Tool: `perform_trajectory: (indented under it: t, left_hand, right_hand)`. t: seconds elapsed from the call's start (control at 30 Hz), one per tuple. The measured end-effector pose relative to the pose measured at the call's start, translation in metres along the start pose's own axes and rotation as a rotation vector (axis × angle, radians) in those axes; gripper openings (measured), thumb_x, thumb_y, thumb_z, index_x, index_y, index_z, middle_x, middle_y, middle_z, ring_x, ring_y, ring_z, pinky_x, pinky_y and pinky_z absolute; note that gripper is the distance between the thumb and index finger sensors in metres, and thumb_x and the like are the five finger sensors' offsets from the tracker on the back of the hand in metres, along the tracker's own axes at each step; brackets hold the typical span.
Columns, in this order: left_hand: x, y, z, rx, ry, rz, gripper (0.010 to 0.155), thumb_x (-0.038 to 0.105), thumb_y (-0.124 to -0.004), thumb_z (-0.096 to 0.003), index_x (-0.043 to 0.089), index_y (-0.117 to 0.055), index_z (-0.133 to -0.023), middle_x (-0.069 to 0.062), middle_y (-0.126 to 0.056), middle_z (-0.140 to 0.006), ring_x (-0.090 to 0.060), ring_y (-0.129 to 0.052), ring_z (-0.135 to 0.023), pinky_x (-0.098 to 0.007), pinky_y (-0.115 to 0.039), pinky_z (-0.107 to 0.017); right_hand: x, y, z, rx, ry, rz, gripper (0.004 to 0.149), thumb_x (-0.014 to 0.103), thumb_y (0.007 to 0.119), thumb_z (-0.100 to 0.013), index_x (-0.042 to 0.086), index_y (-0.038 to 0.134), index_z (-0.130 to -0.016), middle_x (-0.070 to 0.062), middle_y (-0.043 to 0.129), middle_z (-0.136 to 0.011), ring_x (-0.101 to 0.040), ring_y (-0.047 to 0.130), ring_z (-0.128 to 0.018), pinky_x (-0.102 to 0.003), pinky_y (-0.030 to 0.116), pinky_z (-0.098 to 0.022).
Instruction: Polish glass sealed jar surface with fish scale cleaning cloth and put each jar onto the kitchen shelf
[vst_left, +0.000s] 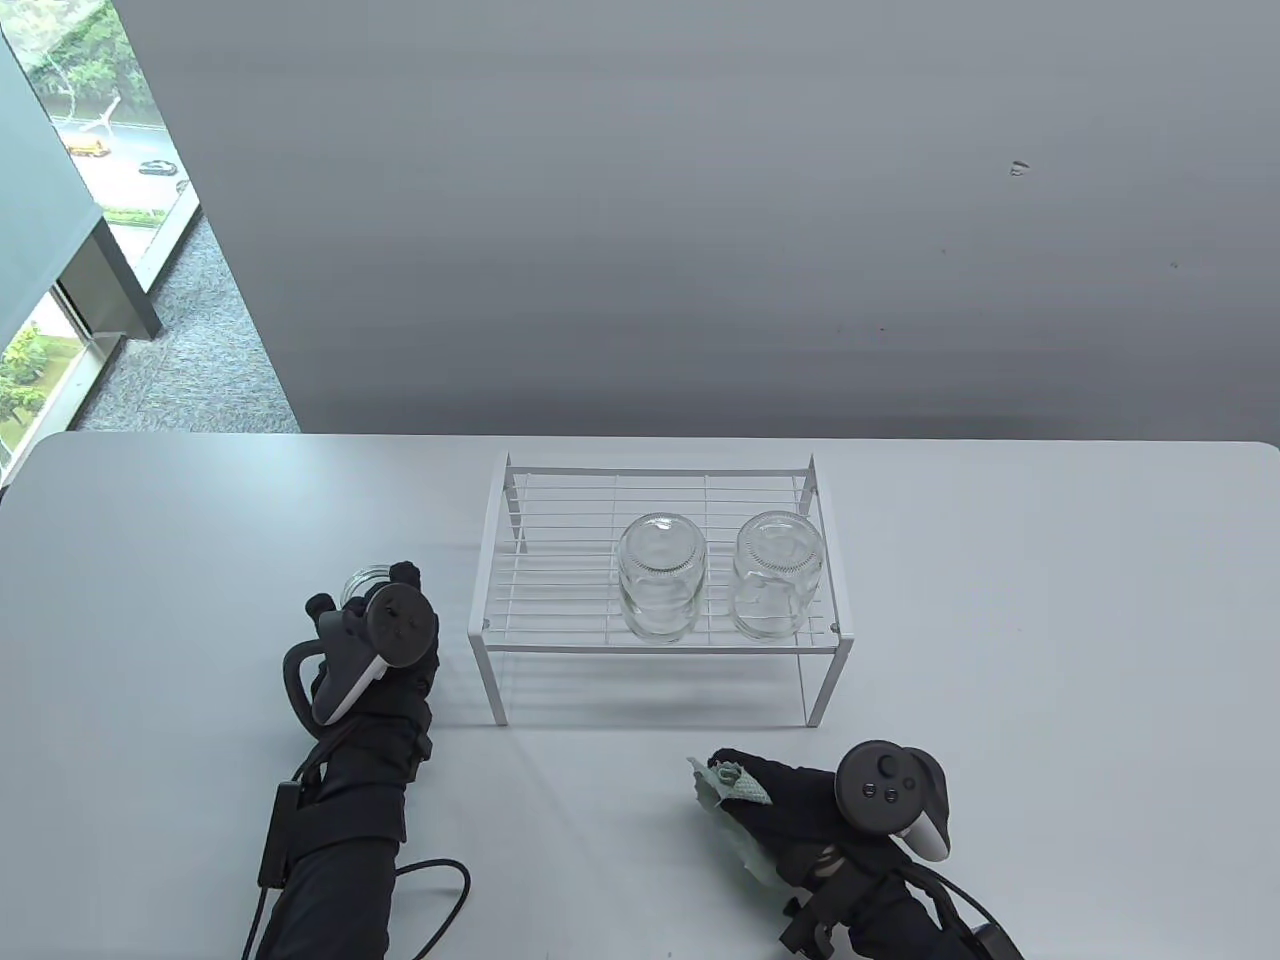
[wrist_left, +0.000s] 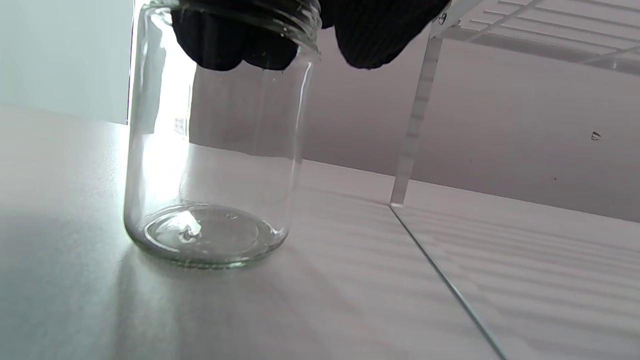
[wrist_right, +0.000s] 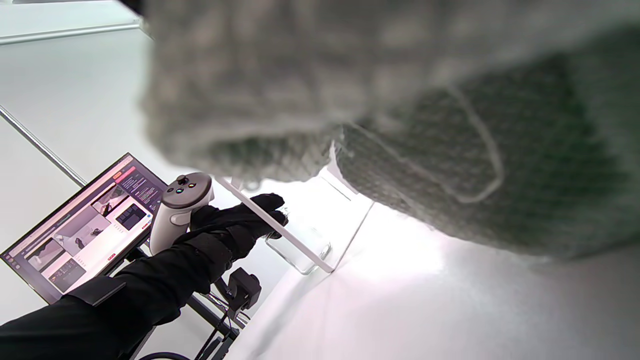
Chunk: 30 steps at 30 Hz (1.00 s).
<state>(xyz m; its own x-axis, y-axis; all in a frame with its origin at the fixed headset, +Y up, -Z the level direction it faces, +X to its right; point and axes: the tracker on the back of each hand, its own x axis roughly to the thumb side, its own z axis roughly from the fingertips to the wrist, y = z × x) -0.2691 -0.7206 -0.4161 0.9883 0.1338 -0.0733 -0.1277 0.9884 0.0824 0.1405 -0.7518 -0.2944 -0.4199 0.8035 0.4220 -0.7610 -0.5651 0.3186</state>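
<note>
A clear glass jar (wrist_left: 215, 150) stands upright on the table just left of the white wire shelf (vst_left: 560, 600). My left hand (vst_left: 372, 600) reaches down over it, and its fingers (wrist_left: 225, 45) curl over the open threaded rim, some of them inside the mouth. In the table view only the jar's rim (vst_left: 360, 580) shows past the hand. My right hand (vst_left: 770, 800) hovers low in front of the shelf and grips a bunched pale green cleaning cloth (vst_left: 722, 798). That cloth (wrist_right: 400, 125) fills the upper part of the right wrist view. Two more glass jars (vst_left: 658, 578) (vst_left: 778, 575) stand on the shelf's top grid.
The shelf's front left leg (wrist_left: 415, 125) stands close to the right of the held jar. A monitor (wrist_right: 85, 225) sits beyond the table's left side. A cable (vst_left: 440, 900) trails from my left sleeve. A grey wall rises behind the table.
</note>
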Motion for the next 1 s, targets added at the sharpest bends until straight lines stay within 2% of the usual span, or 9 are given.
perform_trajectory:
  t: [0.17, 0.3, 0.43, 0.57, 0.77, 1.0]
  left_hand:
    - [0.002, -0.004, 0.000, 0.006, -0.012, -0.071, 0.066, 0.027, -0.081, -0.0491, 0.017, -0.048, -0.106, -0.009, -0.076, -0.095, -0.036, -0.077, -0.083, -0.070, -0.033, -0.071]
    - [0.004, -0.005, 0.004, 0.024, -0.067, -0.247, 0.065, 0.026, -0.079, -0.0478, 0.018, -0.050, -0.105, -0.004, -0.082, -0.087, -0.030, -0.086, -0.073, -0.068, -0.038, -0.072]
    - [-0.001, -0.001, 0.009, 0.038, -0.094, -0.241, 0.064, 0.027, -0.082, -0.0462, 0.018, -0.055, -0.104, -0.005, -0.087, -0.082, -0.028, -0.091, -0.066, -0.067, -0.039, -0.072]
    - [-0.005, 0.012, 0.019, 0.039, -0.099, -0.249, 0.063, 0.027, -0.083, -0.0460, 0.017, -0.058, -0.103, -0.007, -0.089, -0.079, -0.028, -0.093, -0.060, -0.067, -0.039, -0.072]
    - [-0.003, 0.041, 0.048, -0.076, -0.073, -0.156, 0.061, 0.029, -0.083, -0.0471, 0.012, -0.063, -0.102, -0.009, -0.094, -0.073, -0.026, -0.098, -0.052, -0.068, -0.036, -0.072]
    - [0.011, 0.058, 0.085, -0.269, -0.124, 0.095, 0.051, 0.030, -0.084, -0.0476, 0.012, -0.075, -0.095, -0.010, -0.098, -0.067, -0.025, -0.101, -0.043, -0.063, -0.048, -0.071]
  right_hand:
    - [0.000, 0.001, -0.001, 0.008, 0.002, 0.000, 0.051, 0.023, 0.074, -0.051, -0.010, 0.074, -0.090, -0.035, 0.085, -0.071, -0.050, 0.095, -0.051, -0.063, 0.069, -0.042]
    - [0.000, 0.001, -0.001, 0.002, 0.001, 0.000, 0.051, 0.023, 0.074, -0.051, -0.011, 0.074, -0.090, -0.036, 0.085, -0.072, -0.050, 0.095, -0.051, -0.063, 0.069, -0.042]
    - [0.001, 0.001, -0.001, -0.006, -0.009, 0.002, 0.051, 0.023, 0.074, -0.051, -0.010, 0.074, -0.090, -0.035, 0.085, -0.071, -0.050, 0.095, -0.051, -0.063, 0.069, -0.042]
    - [0.001, 0.001, -0.001, -0.011, -0.015, 0.000, 0.051, 0.023, 0.074, -0.051, -0.010, 0.074, -0.090, -0.035, 0.085, -0.071, -0.050, 0.095, -0.051, -0.063, 0.069, -0.042]
    - [0.001, 0.002, 0.000, -0.032, -0.017, -0.021, 0.051, 0.023, 0.074, -0.051, -0.010, 0.074, -0.090, -0.035, 0.085, -0.072, -0.050, 0.095, -0.051, -0.063, 0.069, -0.042]
    - [0.002, -0.001, 0.004, -0.097, -0.021, -0.048, 0.051, 0.023, 0.074, -0.051, -0.010, 0.073, -0.090, -0.035, 0.084, -0.072, -0.051, 0.094, -0.052, -0.064, 0.068, -0.043]
